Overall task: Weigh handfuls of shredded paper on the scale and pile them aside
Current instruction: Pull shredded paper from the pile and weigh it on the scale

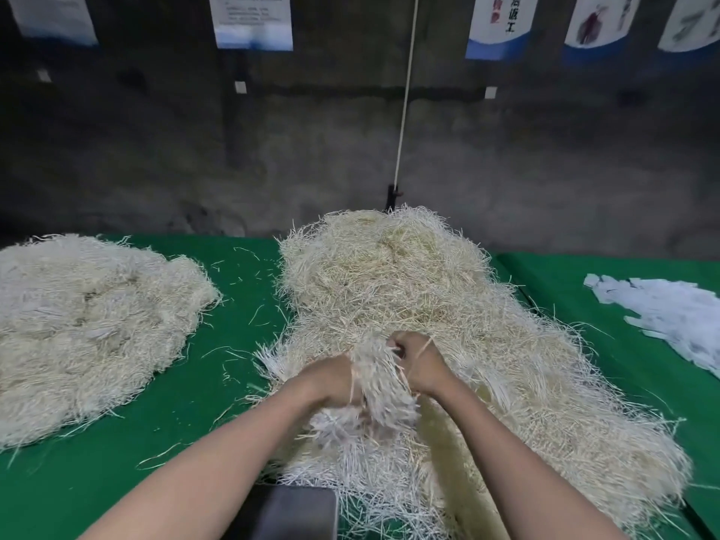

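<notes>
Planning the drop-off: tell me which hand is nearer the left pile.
Left. The left hand grips shreds right of the left pile, across green cloth; the right hand grips them farther right, on the middle pile.

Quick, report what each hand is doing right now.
Left hand: grips a handful of shredded paper, with its fingers buried in the strands.
Right hand: fingers curled round the same handful.

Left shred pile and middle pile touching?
Apart. Head view shows a strip of green tablecloth with only stray strands between the left pile and the middle pile.
</notes>
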